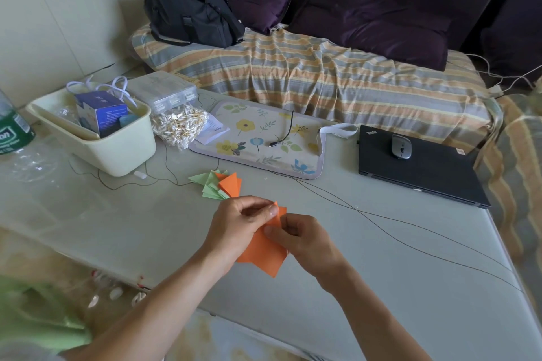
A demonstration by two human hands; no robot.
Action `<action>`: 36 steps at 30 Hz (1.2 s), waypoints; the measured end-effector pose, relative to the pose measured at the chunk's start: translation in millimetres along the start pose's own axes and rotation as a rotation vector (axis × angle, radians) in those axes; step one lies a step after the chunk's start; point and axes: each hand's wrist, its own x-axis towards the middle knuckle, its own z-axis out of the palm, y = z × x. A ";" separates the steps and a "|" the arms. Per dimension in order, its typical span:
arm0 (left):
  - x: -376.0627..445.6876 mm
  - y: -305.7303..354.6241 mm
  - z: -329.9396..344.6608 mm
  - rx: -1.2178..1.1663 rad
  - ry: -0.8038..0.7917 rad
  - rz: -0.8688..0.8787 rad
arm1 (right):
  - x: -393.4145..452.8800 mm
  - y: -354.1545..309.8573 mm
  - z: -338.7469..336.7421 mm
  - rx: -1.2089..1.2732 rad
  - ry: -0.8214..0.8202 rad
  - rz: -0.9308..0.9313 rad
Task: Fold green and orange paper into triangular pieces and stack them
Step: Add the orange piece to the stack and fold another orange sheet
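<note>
Left hand (239, 227), right hand (302, 239) pinch orange paper (262, 255); folded stack (218, 184) beyond

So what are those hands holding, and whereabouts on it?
An orange paper, held above the table. Left hand and right hand both pinch it near its upper end, at the fold being made.

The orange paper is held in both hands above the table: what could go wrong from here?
1. Both hands, left hand and right hand, pinch the orange paper in the air, so the crease may come out crooked.
2. The loose pile of folded pieces lies just beyond; a reaching hand could scatter it.
</note>
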 end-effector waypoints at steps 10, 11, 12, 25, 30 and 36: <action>-0.4 -4.2 -1.8 0.137 -0.015 0.041 | 6.4 5.8 -3.8 0.065 0.149 0.027; -1.3 -4.4 -1.9 0.165 -0.019 0.057 | 7.4 6.2 -4.5 0.079 0.173 0.033; -2.2 -4.3 -1.9 0.195 -0.025 0.079 | 8.2 6.7 -5.0 0.082 0.192 0.039; -6.7 -0.2 -0.8 0.232 -0.003 0.133 | 8.8 10.3 -3.7 0.051 0.223 0.062; -5.1 2.0 0.4 0.210 0.011 0.077 | 6.4 7.4 -4.6 0.041 0.173 0.040; -1.9 2.8 -1.3 0.047 -0.029 -0.030 | 3.4 4.2 -2.1 -0.037 0.051 0.012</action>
